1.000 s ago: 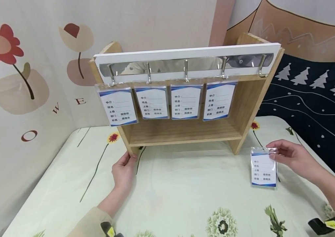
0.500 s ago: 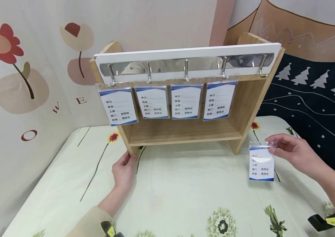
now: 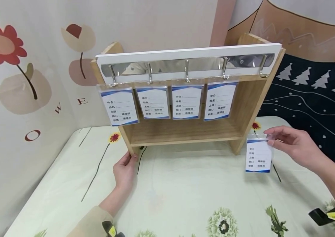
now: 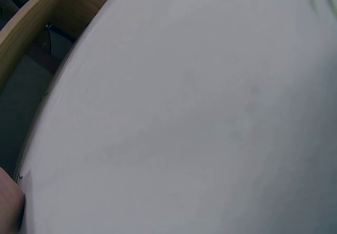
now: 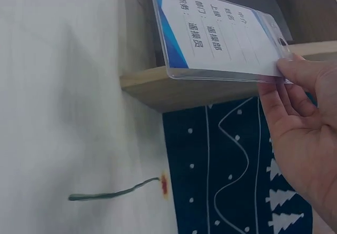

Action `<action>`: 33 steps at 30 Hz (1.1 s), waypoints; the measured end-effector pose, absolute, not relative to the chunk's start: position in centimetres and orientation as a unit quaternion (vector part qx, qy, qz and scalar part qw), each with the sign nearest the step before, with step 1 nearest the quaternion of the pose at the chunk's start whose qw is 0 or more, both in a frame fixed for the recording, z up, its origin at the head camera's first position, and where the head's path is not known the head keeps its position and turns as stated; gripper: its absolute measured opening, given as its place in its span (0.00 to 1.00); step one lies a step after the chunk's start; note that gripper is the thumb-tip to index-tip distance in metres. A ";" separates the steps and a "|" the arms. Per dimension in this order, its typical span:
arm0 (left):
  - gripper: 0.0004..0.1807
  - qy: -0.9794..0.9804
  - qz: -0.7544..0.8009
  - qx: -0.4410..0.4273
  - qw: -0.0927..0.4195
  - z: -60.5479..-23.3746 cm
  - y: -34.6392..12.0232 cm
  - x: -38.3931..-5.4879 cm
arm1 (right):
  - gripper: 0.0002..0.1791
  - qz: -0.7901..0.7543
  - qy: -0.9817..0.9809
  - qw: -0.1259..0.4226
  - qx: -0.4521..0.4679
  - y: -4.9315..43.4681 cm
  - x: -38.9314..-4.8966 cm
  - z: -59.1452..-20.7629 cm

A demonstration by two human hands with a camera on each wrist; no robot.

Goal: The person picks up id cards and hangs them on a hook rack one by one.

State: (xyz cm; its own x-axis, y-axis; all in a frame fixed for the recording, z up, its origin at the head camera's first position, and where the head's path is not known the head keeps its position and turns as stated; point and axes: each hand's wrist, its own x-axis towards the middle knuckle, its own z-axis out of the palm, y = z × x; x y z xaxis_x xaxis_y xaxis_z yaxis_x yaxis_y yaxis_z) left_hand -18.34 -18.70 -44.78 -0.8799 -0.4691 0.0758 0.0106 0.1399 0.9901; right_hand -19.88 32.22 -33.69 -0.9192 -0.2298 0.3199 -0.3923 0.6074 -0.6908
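Between thumb and fingers, my right hand (image 3: 299, 144) pinches the top right corner of a clear-sleeved name badge (image 3: 258, 156) with blue edges. The badge hangs upright over the cloth, right of the wooden shelf's (image 3: 185, 133) right leg. In the right wrist view, the badge (image 5: 216, 34) overlaps the shelf's side panel, with the thumb on its slotted end. My left hand (image 3: 125, 169) grips the foot of the shelf's left panel; some of its fingers are hidden behind the wood. Only a bit of that hand (image 4: 9, 205) shows in the left wrist view.
A white board (image 3: 185, 51) with a metal hook strip spans the shelf's top front. Several similar badges (image 3: 187, 102) hang side by side from its hooks; the rightmost hook (image 3: 263, 67) is beyond them. Flower-printed cloth (image 3: 179, 184) covers the table. Patterned curtains rise behind and beside it.
My right hand has lifted the badge and shifted it slightly left, nearer the shelf. The left hand keeps its grip on the shelf's foot, and the hanging badges stay put.
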 end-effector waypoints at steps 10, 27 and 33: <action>0.22 -0.734 -0.634 0.154 0.189 -44.8 -18.8 -18.3 | 0.13 0.417 -0.883 0.139 0.163 30.9 -20.6 -31.5; 0.22 -0.731 -0.636 0.154 0.195 -44.7 -18.7 -18.4 | 0.17 0.414 -0.876 0.197 0.148 29.2 -20.7 -27.2; 0.22 -0.731 -0.636 0.155 0.192 -44.7 -18.7 -18.4 | 0.19 0.421 -0.859 0.240 0.165 28.7 -20.9 -26.3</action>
